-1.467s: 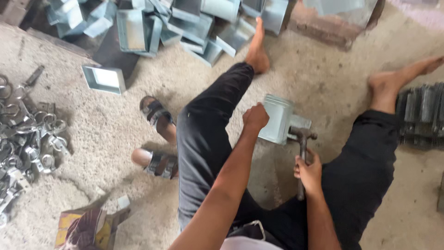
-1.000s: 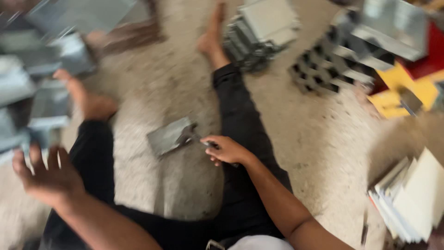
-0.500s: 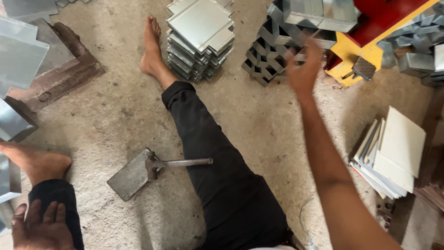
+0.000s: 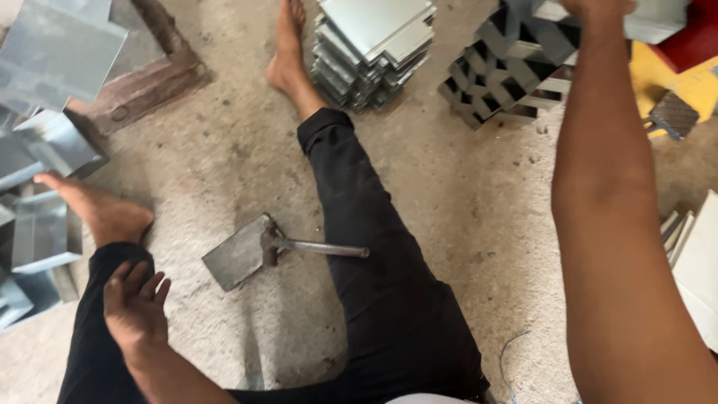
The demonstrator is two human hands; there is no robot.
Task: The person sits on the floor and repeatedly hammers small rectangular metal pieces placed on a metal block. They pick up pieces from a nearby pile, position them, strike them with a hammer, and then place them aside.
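Rough concrete floor [image 4: 464,209], dusty and speckled, lay under me as I sat with both legs in black trousers stretched out and my feet bare. Between my legs rested a flat grey metal plate [image 4: 238,254], tilted at an angle to me, with a hammer [image 4: 314,245] lying so that its head sat at the plate's edge and its handle pointed toward my right leg. Neither hand touched them.

My left hand [image 4: 134,307] hovered over my left thigh, empty, fingers loosely spread and slightly curled. My right hand [image 4: 598,7] was stretched far forward to the top edge of the view, at a grey metal box [image 4: 658,19] on top of a heap; only the wrist and knuckles showed, so I could not tell whether the fingers had closed on it. Just below it sat the stack of open sheet-metal boxes [image 4: 508,67], their dark hollows facing me.

Beside my right foot stood a neat pile of flat square metal sheets [image 4: 374,45]. To my left, past my left foot, more shiny folded metal boxes [image 4: 45,224] lay scattered, and a rusty brown iron block [image 4: 142,86] lay behind them. At the far right were a yellow surface [image 4: 673,82], a red one above it, and pale sheets [image 4: 695,262] leaning near my forearm.
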